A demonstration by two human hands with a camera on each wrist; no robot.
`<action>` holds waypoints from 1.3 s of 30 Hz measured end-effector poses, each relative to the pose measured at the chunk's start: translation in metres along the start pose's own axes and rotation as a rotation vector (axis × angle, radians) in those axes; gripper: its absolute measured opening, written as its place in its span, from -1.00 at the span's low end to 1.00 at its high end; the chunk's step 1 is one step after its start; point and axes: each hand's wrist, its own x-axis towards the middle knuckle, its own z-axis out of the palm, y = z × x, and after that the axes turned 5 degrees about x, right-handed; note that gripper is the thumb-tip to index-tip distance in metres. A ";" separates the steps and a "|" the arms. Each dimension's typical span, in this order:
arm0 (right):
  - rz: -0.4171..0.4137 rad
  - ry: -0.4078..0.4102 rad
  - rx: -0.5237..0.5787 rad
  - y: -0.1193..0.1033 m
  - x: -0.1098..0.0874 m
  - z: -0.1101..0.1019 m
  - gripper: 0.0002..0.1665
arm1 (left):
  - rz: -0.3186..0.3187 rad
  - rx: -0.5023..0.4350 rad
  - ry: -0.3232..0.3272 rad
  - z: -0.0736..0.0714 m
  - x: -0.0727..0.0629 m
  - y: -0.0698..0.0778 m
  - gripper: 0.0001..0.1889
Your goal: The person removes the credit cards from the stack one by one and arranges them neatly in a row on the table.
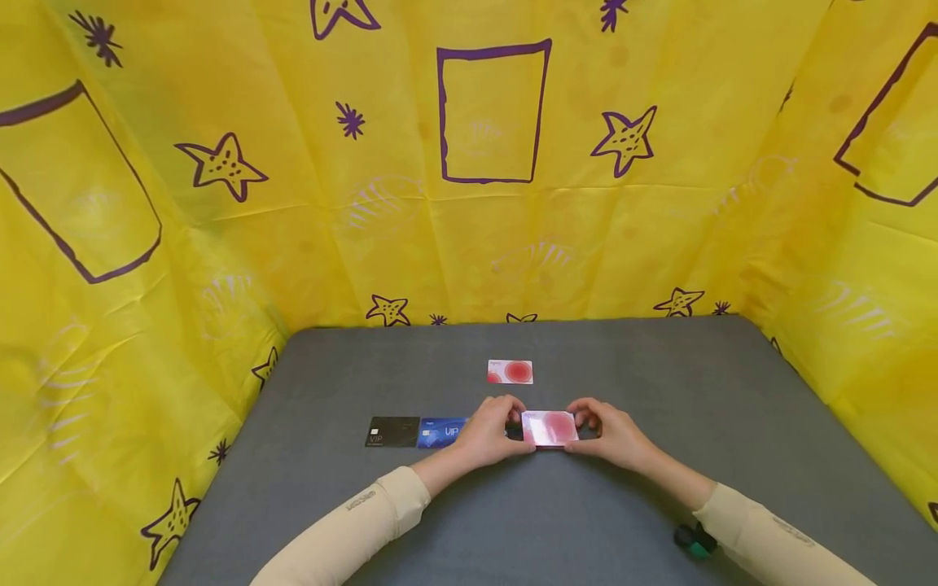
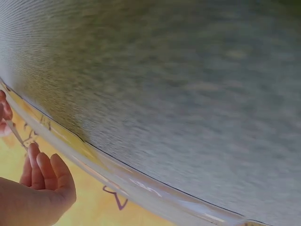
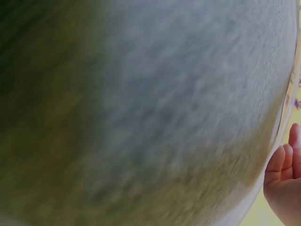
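Both hands pinch one pink card (image 1: 550, 428) between them just above the grey table (image 1: 659, 382), the left hand (image 1: 493, 431) on its left edge and the right hand (image 1: 607, 431) on its right. A second pink card (image 1: 510, 372) lies just beyond the hands, while a blue card (image 1: 442, 432) and a black card (image 1: 392, 431) lie beside the left hand.

Person at my rig, as I log it: two bare hands, left hand (image 1: 489, 435) and right hand (image 1: 611, 435); long cream sleeves (image 1: 352, 525) on both forearms, close-fitting, cuffs ending at the wrists; small grey lettering printed along each sleeve; no rings visible
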 end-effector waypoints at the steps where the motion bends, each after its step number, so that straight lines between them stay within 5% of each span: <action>1: -0.004 0.000 -0.005 0.001 -0.001 -0.001 -0.39 | -0.002 0.008 -0.004 0.001 0.001 0.002 -0.48; 20: -0.023 0.005 -0.053 0.023 -0.020 -0.030 -0.43 | 0.031 0.126 -0.024 0.024 0.020 0.026 -0.47; 39: -0.030 0.016 -0.153 0.039 -0.028 -0.057 -0.43 | -0.003 0.181 -0.072 0.042 0.044 0.049 -0.48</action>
